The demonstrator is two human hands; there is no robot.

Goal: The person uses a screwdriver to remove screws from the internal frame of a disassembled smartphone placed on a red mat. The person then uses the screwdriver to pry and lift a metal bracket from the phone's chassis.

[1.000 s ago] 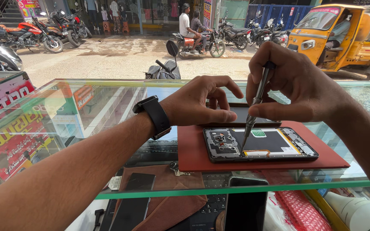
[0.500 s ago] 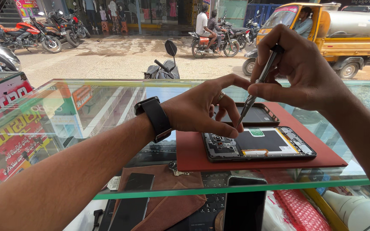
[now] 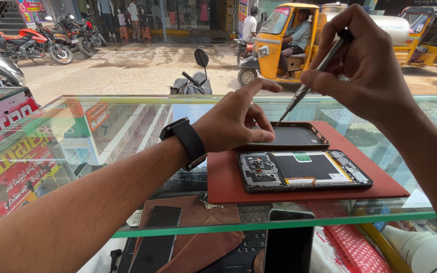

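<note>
An opened phone [image 3: 304, 171] lies on a red mat [image 3: 228, 182] on the glass counter, its inner board and black battery showing. Behind it on the mat lies the removed black back cover [image 3: 292, 136]. My right hand [image 3: 365, 65] holds a thin screwdriver [image 3: 312, 81] raised above the cover, tip pointing down-left. My left hand [image 3: 236, 119], with a black smartwatch [image 3: 185, 141] on its wrist, hovers over the mat's left part, fingers pinched together near the cover's left end, the index finger stretched out.
The glass counter [image 3: 77, 146] has a green front edge; phones [image 3: 289, 242], a brown cloth [image 3: 198, 237] and a keyboard lie on the shelf under it. Beyond it is a street with parked motorcycles [image 3: 31, 43] and yellow auto rickshaws [image 3: 284, 40].
My right hand lifted the screwdriver off the opened phone, up and to the right. My left hand drew back left with its fingers pinched. The view shifted and street vehicles moved.
</note>
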